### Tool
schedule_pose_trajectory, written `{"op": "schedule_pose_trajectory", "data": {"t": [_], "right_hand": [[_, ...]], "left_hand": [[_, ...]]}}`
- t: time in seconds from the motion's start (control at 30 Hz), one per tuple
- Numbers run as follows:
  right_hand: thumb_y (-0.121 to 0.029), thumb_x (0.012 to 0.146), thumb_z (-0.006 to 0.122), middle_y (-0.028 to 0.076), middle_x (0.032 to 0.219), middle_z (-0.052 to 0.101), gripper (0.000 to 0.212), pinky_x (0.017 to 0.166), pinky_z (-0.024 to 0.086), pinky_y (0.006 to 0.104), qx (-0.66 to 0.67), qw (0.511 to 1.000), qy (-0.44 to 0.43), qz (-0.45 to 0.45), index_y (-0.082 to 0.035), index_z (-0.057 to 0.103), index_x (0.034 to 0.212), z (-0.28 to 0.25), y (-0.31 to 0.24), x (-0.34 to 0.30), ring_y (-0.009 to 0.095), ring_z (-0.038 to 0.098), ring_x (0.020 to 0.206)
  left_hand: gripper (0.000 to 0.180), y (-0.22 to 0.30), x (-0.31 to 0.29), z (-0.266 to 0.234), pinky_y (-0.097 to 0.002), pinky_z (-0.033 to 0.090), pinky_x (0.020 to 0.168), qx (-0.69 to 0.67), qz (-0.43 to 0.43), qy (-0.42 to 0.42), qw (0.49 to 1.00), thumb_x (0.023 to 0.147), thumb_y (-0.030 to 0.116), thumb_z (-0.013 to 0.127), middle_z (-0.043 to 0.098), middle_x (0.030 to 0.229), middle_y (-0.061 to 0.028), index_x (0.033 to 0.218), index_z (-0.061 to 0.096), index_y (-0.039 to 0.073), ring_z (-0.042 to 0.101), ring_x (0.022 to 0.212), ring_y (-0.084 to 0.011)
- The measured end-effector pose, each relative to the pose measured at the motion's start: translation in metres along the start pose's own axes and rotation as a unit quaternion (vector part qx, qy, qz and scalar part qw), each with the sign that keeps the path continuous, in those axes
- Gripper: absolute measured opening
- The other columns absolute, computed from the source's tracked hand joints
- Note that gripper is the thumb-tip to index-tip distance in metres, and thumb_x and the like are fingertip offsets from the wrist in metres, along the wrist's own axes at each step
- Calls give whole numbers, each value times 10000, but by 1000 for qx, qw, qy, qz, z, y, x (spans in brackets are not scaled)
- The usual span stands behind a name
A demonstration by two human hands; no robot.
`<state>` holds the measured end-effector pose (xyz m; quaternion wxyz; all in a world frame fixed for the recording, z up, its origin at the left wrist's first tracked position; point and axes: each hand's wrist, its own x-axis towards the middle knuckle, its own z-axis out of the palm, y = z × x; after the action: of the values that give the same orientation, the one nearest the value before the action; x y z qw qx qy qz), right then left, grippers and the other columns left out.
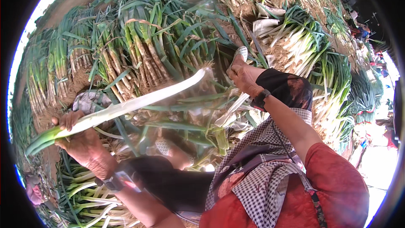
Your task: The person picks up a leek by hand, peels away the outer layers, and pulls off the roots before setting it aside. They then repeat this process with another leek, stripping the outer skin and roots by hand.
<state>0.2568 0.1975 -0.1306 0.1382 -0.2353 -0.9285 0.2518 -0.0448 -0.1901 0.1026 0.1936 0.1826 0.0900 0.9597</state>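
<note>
My left hand (86,145) is closed around the green end of a long green onion (143,100). Its peeled white stalk slants up to the right, and the root end points toward my right hand. My right hand (246,79) is beside my right knee, apart from the onion's root end. Its fingers are bent together; whether anything is between them is hidden. Loose green leaves (185,125) and pale peelings (230,112) lie on the ground between my legs.
Unpeeled green onion bundles (143,55) with earthy roots stand in rows ahead. Peeled white onions (297,44) are piled at right, and more white stalks (95,202) lie at lower left. A crumpled grey cloth or bag (90,101) rests near my left hand. My shoes (240,53) are among the leaves.
</note>
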Motion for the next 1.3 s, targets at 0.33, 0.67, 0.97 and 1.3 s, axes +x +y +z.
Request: {"op": "schedule_pose_trajectory", "data": {"t": [0.33,0.67,0.97,1.3], "right_hand": [[-195,899,630,78,820,631,372,555,471,313,440,889,-66,113,6,512,1188,30,-161,15,134,569,632],[-89,809,504,245,1022,646,326,889,483,465,-186,869,-457,29,20,646,1082,65,52,-122,393,616,1005],[-113,808,603,249,930,606,231,759,473,463,101,966,-216,-103,4,573,1005,64,-60,-59,422,581,905],[-199,848,520,219,781,622,263,573,523,417,123,888,-408,170,52,590,883,62,-53,-20,298,663,678]], "left_hand": [[425,-8,-8,-3,-367,468,859,116,26,83,989,948,404,526,585,1016,-111,1139,519,23,556,891,-230],[454,-11,-3,19,-263,364,538,277,172,129,937,1013,427,404,472,737,-5,1359,385,133,395,566,-108],[422,94,-28,-9,-322,444,628,618,375,161,672,1015,446,340,553,866,-44,1202,421,77,459,667,-138],[524,571,-168,-57,-325,484,830,960,42,217,172,878,147,583,552,1232,-210,1336,426,-54,568,1048,-220]]}}
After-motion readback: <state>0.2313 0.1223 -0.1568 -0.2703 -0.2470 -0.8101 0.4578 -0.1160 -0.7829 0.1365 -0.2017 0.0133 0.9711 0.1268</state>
